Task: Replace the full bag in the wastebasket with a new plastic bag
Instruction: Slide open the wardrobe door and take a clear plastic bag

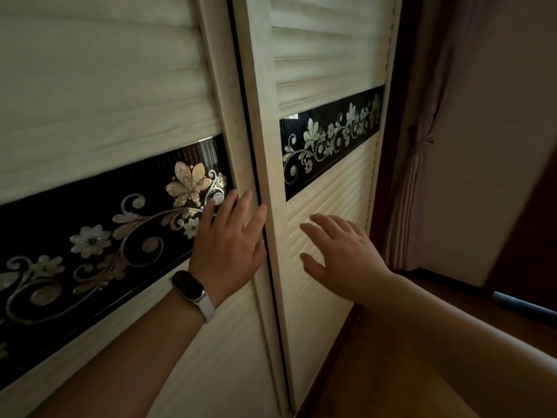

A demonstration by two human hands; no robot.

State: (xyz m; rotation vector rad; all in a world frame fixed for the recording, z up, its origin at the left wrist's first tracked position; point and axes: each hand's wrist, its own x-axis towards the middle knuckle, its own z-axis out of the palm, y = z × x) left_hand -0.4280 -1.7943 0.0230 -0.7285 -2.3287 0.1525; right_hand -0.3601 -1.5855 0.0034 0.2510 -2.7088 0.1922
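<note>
Louvred wardrobe doors (325, 224) fill the view. Left hand (229, 245) presses flat at the door edge, right hand (340, 254) spread, empty. No wastebasket or bag visible; replacement seems unstarted.

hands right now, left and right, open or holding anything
Left hand: open, flat against the edge of the left closet door, holding nothing.
Right hand: open, fingers spread by the right closet door, holding nothing; contact cannot be told.

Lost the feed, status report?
Left hand open on left door edge. Right hand open at right door. No wastebasket or bag visible.
</note>
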